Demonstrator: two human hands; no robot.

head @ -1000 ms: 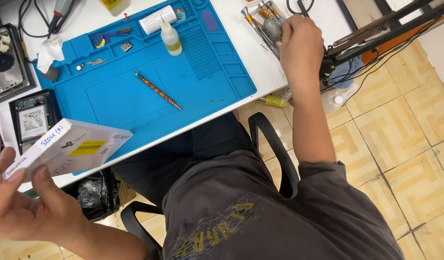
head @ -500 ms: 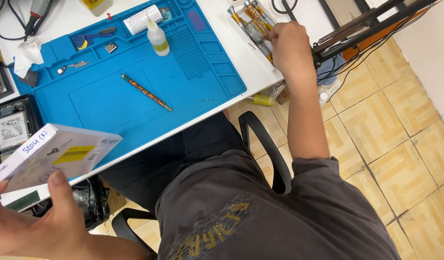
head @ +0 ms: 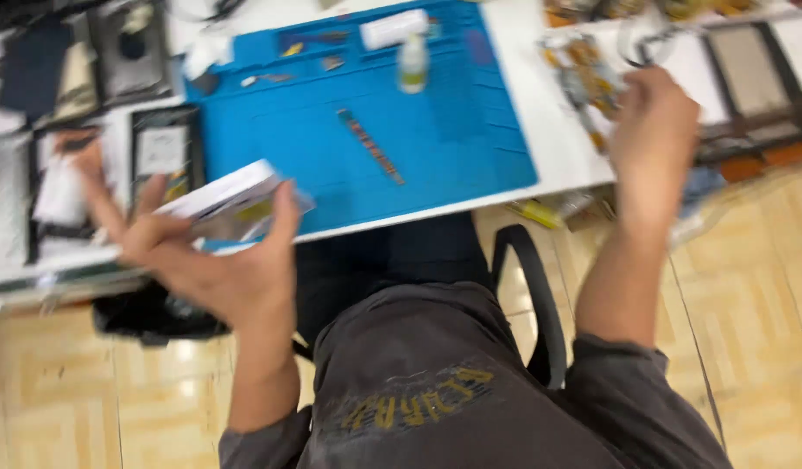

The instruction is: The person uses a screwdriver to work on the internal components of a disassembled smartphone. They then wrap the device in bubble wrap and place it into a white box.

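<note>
Two hands are working apart: the left hand (head: 212,260) is gripping a flat white box (head: 231,198) over the tabletop (head: 553,148) edge, best kept level; the right hand (head: 653,130) is reaching among blurred tools, grasp unclear.

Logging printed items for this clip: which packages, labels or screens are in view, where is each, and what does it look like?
Small box: held in the left hand over the desk edge; flat, white-grey with a yellow patch, blurred.
Small bottle: upright on the blue mat; white with a greenish label band.
White rectangular pack: lying at the mat's far edge.
Opened device: left of the mat; dark frame, pale panel.
</note>
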